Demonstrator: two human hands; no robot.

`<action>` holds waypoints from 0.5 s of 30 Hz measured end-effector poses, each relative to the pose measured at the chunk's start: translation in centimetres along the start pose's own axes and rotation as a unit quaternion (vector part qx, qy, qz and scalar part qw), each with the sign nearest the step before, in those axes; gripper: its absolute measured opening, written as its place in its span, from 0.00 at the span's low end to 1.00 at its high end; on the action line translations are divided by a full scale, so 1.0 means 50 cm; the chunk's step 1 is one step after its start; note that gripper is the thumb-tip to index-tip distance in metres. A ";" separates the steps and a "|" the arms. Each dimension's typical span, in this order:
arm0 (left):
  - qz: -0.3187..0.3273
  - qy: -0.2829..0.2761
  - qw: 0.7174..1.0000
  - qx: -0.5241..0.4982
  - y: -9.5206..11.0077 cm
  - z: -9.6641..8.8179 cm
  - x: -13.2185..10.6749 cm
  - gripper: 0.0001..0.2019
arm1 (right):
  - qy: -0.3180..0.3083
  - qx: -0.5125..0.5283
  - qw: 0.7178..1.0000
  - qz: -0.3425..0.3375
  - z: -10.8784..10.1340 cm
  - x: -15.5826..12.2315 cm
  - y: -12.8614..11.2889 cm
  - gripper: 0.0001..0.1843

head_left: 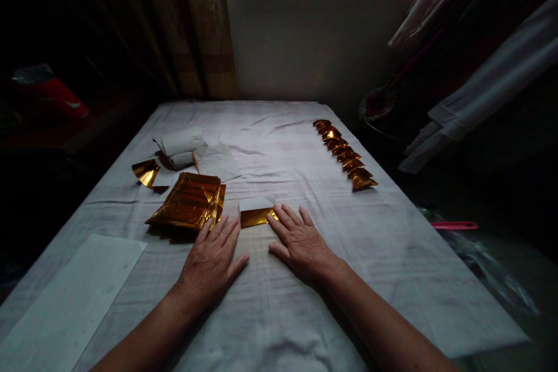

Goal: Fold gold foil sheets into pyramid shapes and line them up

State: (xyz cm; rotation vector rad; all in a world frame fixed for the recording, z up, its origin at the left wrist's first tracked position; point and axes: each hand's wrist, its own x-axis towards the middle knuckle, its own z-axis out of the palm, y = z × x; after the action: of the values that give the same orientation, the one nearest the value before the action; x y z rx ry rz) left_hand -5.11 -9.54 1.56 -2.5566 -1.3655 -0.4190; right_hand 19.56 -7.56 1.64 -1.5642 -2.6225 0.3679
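Observation:
A small sheet of paper with a gold foil band lies on the cloth between my hands. My right hand rests flat, its fingertips on the right end of the gold band. Just left of that sheet, my left hand is spread with fingers extended, fingertips at the near edge of a stack of gold foil paper. Whether they press the stack or only the cloth, I cannot tell. A row of folded gold foil pieces runs along the right side of the table.
A curled gold strip and crumpled grey paper lie beyond the stack. A pale flat sheet is at the near left of the cloth-covered table. Clothes hang at the right; a pink handle shows below the right edge.

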 end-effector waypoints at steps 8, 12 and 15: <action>0.006 0.034 0.997 -0.063 0.020 0.009 0.031 0.20 | -0.001 0.005 1.000 0.001 -0.001 0.001 0.000 0.35; 0.067 -0.043 0.992 -0.096 0.024 0.040 0.055 0.25 | 0.003 0.001 1.000 -0.001 -0.002 0.000 0.000 0.35; 0.075 -0.087 0.988 -0.099 0.014 0.050 0.061 0.28 | 0.009 -0.003 1.000 -0.004 -0.001 -0.001 0.001 0.35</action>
State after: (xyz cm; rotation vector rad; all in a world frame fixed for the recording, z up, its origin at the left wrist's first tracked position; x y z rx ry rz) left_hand -2.56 -6.76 0.23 -2.8974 -1.2275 -0.3248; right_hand 19.62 -7.58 1.69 -1.5497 -2.6180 0.3448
